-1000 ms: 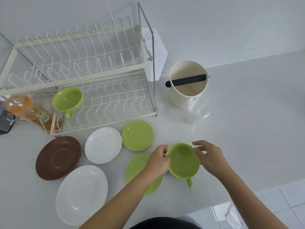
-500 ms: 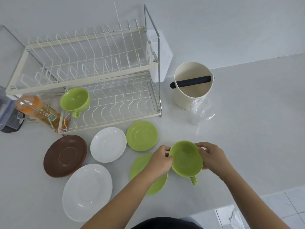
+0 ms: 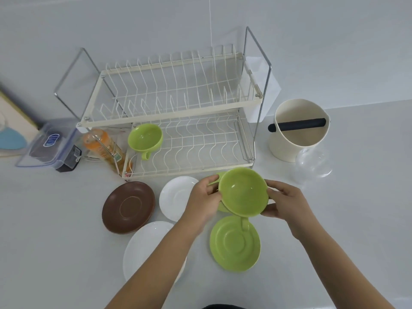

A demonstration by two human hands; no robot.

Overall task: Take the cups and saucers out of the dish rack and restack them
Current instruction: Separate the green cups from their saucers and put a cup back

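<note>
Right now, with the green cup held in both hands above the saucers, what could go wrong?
1. Both the left hand and the right hand hold the green cup only at its rim, so it might slip and fall onto the green saucer underneath.
2. The cup hides the other green saucer behind it, so setting it down centred may be hard.
3. The clear plastic cup lies close to the right and could get knocked.

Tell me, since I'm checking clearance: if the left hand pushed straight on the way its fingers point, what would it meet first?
The left hand already grips the green cup, so it meets that first; beyond it, probably the right hand.
</note>
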